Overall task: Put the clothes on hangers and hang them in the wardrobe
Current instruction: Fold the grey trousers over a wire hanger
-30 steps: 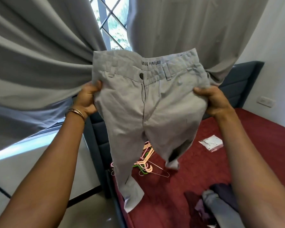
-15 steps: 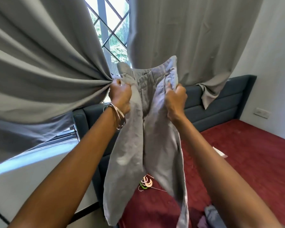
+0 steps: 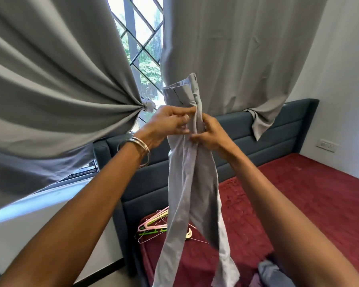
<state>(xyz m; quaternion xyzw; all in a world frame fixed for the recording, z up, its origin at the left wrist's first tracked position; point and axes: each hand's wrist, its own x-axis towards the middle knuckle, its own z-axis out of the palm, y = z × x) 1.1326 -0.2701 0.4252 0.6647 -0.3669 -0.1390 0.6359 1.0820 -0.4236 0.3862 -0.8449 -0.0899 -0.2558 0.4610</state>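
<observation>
While both hands' fingers pinch the folded trousers (image 3: 192, 183), hangers (image 3: 153, 225) lie behind on the bed (image 3: 298, 204).

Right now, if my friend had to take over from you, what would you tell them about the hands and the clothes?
Left hand: pinching the grey trousers just below the waistband.
Right hand: gripping the same spot from the other side.
Trousers: folded lengthwise, held up in the air, legs dangling over the red bed.
Hangers: a pile at the bed's head end, untouched.
More clothes: heaped on the bed's near edge.
Done: trousers folded.
Left: hanger them, hang them; no wardrobe in view.
</observation>
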